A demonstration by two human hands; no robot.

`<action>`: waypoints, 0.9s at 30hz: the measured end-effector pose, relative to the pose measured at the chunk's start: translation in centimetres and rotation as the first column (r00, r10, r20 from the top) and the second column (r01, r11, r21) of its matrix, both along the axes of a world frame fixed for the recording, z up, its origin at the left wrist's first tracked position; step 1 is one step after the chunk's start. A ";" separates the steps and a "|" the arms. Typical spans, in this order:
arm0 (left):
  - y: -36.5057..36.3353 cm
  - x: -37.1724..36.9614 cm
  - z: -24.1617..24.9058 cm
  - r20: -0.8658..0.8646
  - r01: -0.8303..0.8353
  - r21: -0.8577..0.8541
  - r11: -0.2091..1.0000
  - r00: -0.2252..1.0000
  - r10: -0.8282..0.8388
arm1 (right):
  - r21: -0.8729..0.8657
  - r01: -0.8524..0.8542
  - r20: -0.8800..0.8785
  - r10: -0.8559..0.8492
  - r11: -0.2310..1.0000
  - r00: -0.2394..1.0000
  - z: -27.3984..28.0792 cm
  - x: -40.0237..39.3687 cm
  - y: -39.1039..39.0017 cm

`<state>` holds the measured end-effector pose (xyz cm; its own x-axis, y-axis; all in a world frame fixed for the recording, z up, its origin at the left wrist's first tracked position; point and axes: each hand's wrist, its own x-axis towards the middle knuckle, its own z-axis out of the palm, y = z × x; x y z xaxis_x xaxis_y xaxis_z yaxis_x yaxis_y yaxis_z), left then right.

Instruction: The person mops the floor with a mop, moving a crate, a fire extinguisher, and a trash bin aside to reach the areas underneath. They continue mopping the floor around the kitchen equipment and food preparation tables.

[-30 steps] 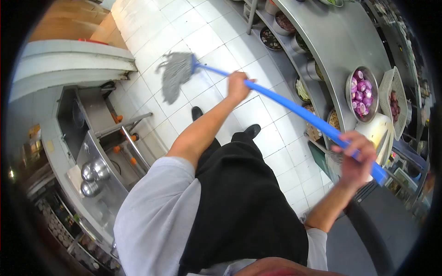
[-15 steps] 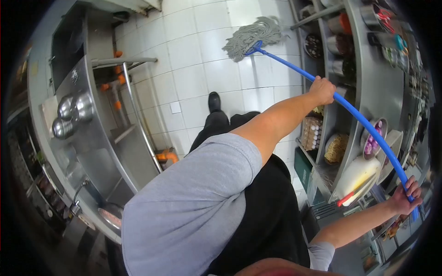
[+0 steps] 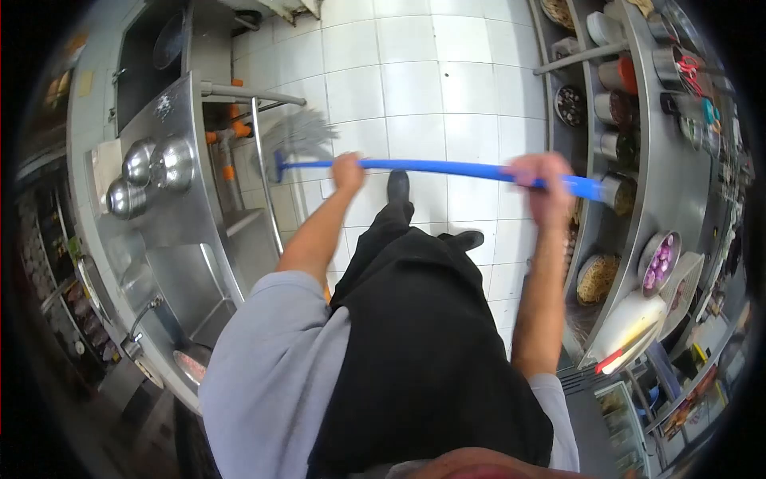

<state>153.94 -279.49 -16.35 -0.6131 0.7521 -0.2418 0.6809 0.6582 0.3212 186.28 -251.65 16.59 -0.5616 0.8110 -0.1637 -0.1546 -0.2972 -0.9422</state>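
A long blue mop handle [image 3: 439, 167] runs almost level across the view above the tiled floor. My left hand [image 3: 348, 172] is wrapped round it near the mop end. My right hand [image 3: 544, 182], somewhat blurred, grips its thicker part near the other end. The grey string mop head [image 3: 302, 134] lies on the floor at the left, smeared by motion, beside and partly behind the metal legs of the sink counter.
On the left, a steel sink counter [image 3: 171, 215] holds metal bowls [image 3: 171, 164]; orange pipes [image 3: 229, 172] show beneath. Steel shelves on the right hold containers, a bowl of purple onions [image 3: 659, 263] and a red-handled knife [image 3: 610, 362]. My black boots [image 3: 399, 186] stand on the tiles.
The mop head has swept from the top middle to the left, by the counter legs. Both my hands have moved left with the handle, which was slanted and now lies nearly level.
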 end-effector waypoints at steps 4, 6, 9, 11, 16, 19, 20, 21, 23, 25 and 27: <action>-11.5 -5.0 -1.1 -0.008 -0.307 -0.453 0.837 0.940 0.340 | -0.293 -0.410 0.226 0.479 0.864 0.848 -5.5 -3.7 -9.8; -14.0 -4.1 -1.1 0.037 -0.311 -0.525 0.792 0.921 0.387 | -0.267 -0.492 0.224 0.550 0.829 0.805 -7.0 -2.6 -12.8; -13.8 1.2 0.0 -0.050 -0.347 -0.479 0.806 0.928 0.370 | -0.175 -0.474 0.167 0.500 0.863 0.850 -6.5 3.2 -13.5; -11.8 6.3 0.3 -0.068 -0.220 -0.177 0.959 0.975 0.211 | -0.148 -0.395 0.144 0.415 0.907 0.898 -4.7 8.3 -12.6; 2.4 26.0 6.1 0.007 -0.033 0.289 0.957 0.999 0.032 | 0.102 -0.169 0.125 0.155 0.980 0.980 3.1 27.4 -6.1; 10.2 39.7 12.1 0.138 0.110 0.319 0.941 0.977 -0.160 | 0.304 0.021 0.006 -0.024 0.952 1.000 9.7 40.3 -4.1; 12.4 44.4 14.3 0.221 0.121 0.420 0.899 0.948 -0.231 | 0.386 0.079 -0.026 -0.074 0.919 0.997 12.8 43.7 -3.8; 14.4 49.0 14.9 0.230 0.145 0.522 0.841 0.925 -0.302 | 0.450 0.089 0.012 -0.106 0.889 0.994 16.1 47.6 -3.9; 18.1 57.1 19.0 0.197 0.221 0.686 0.693 0.861 -0.469 | 0.533 0.197 -0.003 -0.231 0.823 0.973 22.6 53.5 -5.0; 21.0 63.3 23.2 0.240 0.247 0.764 0.596 0.749 -0.618 | 0.559 0.317 -0.109 -0.311 0.766 0.944 27.6 56.6 -7.1; 23.3 67.5 24.8 0.343 0.260 0.785 0.562 0.573 -0.744 | 0.560 0.371 -0.169 -0.336 0.741 0.926 30.0 57.9 -9.3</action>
